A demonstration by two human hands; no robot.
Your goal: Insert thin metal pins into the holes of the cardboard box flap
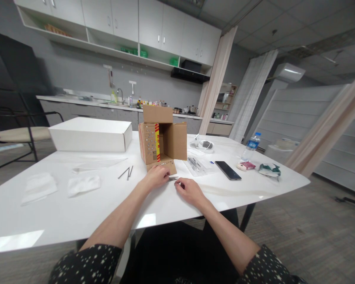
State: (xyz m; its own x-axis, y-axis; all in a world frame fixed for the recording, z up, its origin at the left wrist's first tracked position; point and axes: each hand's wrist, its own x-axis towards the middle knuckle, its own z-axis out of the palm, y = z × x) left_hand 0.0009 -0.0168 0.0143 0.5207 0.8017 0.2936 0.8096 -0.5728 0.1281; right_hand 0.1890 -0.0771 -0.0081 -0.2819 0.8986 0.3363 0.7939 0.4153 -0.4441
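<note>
My left hand [157, 177] rests at the front flap of an open cardboard box [149, 144], its fingers curled and pressed together. Thin metal pieces [173, 179], perhaps nails or screws, lie by its fingertips, between my two hands. My right hand [190, 190] is on the white table just to the right, thumb and fingers closed in a pinch. Whatever either hand holds is hidden or too small to name. Tiny pieces dot the box's left flap and the edge of its front flap. A clear plastic bag [197, 165] with slim metal pieces lies right of the box.
Three long nails [128, 172] lie left of the box, near white cloths [84, 184] and a white carton [90, 135]. On the right are a phone [228, 170], a water bottle [252, 146], a red-and-white packet [246, 165], a green-and-clear wrapper [269, 170] and a white corded device [201, 144].
</note>
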